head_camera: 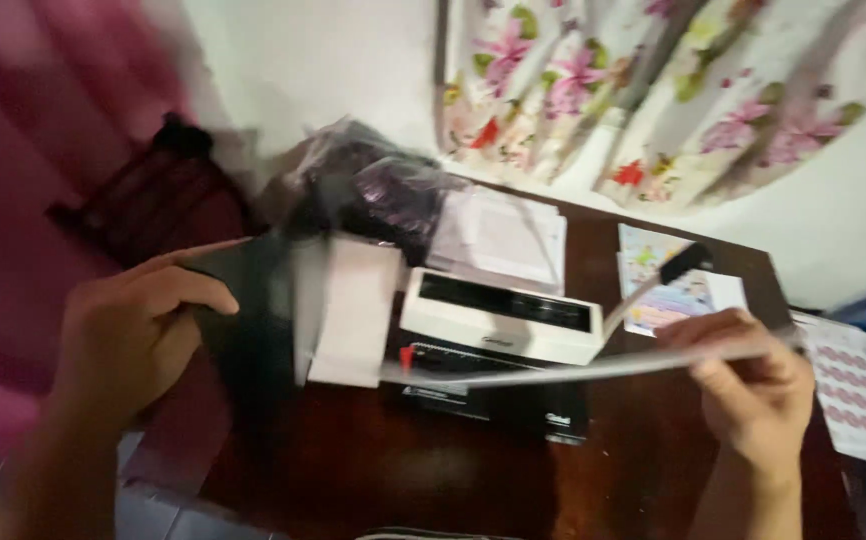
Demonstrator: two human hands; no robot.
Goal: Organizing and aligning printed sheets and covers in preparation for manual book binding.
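One dark sheet (253, 300) is gripped by the left hand (133, 330), fingers closed on its edge, above the bench (373, 480). One thin pale sheet (593, 368), seen edge-on, is pinched by the right hand (753, 390) over one white-and-black binding machine (498, 320). One white paper stack (353, 310) is propped beside it. Two printed sheets (853, 390) are counted at right, and one plastic bag (373, 190) behind; much is blurred.

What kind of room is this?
Probably a home work corner. A dark wooden table holds a white and black binding machine and printed sheets, with a floral curtain on the wall behind.
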